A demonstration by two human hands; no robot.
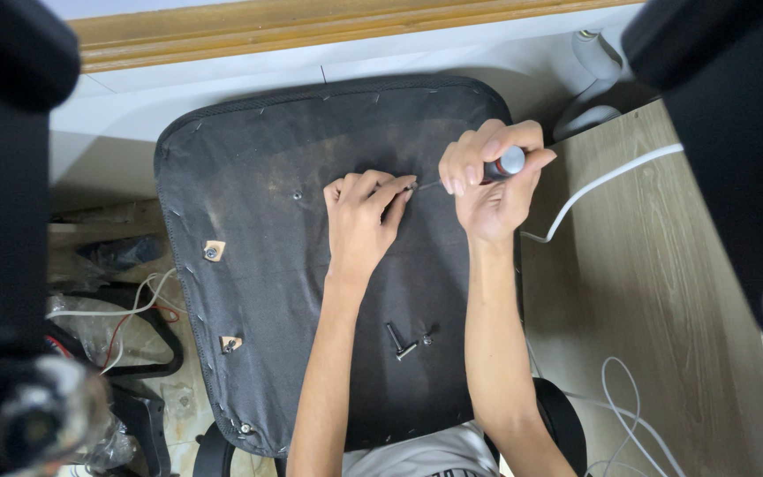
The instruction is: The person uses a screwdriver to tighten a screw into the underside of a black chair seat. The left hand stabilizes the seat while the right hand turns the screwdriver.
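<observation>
An upturned chair seat [267, 291] covered in black fabric fills the middle of the view. My right hand [490, 185] grips a screwdriver [498, 167] with a dark handle and grey cap, its thin shaft pointing left. My left hand [361, 216] rests on the fabric, fingertips pinched at the shaft's tip near a hole in the seat. A loose bolt [400, 342] and a small screw [427, 336] lie on the seat lower down, between my forearms.
A wooden desk surface [664, 291] with white cables [611, 181] lies to the right. Two brown tabs with screws [214, 251] sit on the seat's left edge. Wires and plastic bags clutter the floor at left. Dark blurred shapes block both upper corners.
</observation>
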